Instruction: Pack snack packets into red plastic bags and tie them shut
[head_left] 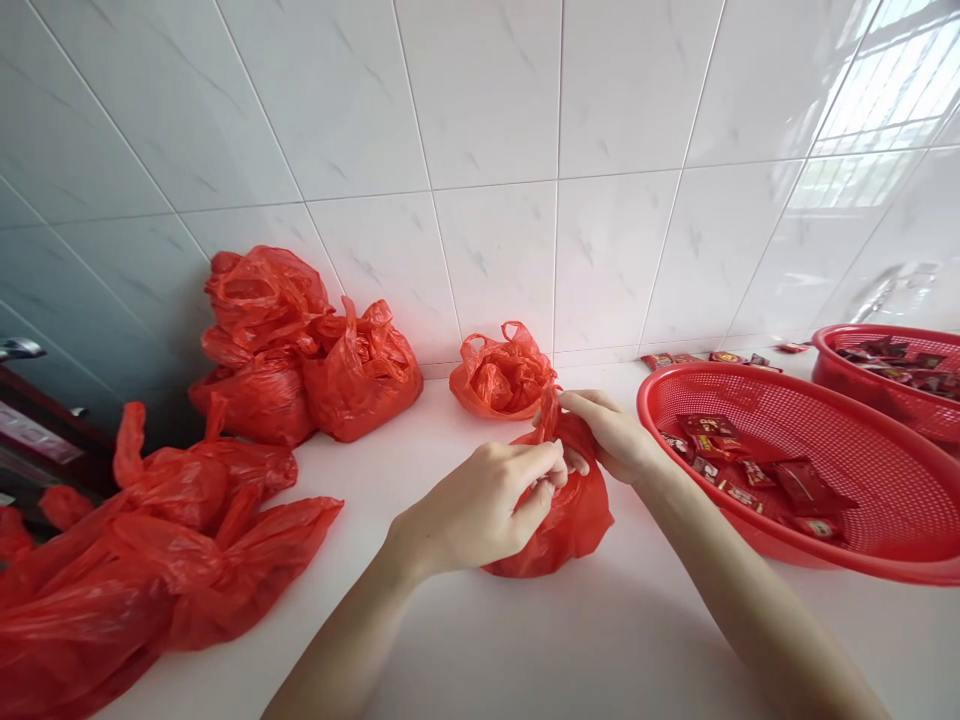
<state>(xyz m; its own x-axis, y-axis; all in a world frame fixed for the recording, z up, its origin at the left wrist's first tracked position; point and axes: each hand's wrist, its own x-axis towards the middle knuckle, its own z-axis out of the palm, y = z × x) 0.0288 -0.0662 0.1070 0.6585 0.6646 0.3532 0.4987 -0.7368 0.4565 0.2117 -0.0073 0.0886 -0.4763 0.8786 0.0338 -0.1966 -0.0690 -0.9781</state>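
A red plastic bag (pixel 577 520) rests on the white counter in front of me, its top gathered between my hands. My left hand (pixel 495 495) is closed, the fingers pinching the bag near its neck. Around the bag's twisted upper part, my right hand (pixel 606 432) is closed, thumb and fingers gripping the plastic. My left hand covers part of the bag, and what is inside it cannot be seen. Just behind stands another red plastic bag (pixel 501 378) with its handles loose and upright.
Several filled red bags are piled against the wall (pixel 259 385) at the left, with more knotted bags (pixel 180 540) nearer me. On the right, a red plastic basket (pixel 892 490) holds small red packets (pixel 810 487). A second basket (pixel 832 370) stands behind it, and loose packets (pixel 671 360) lie by the wall.
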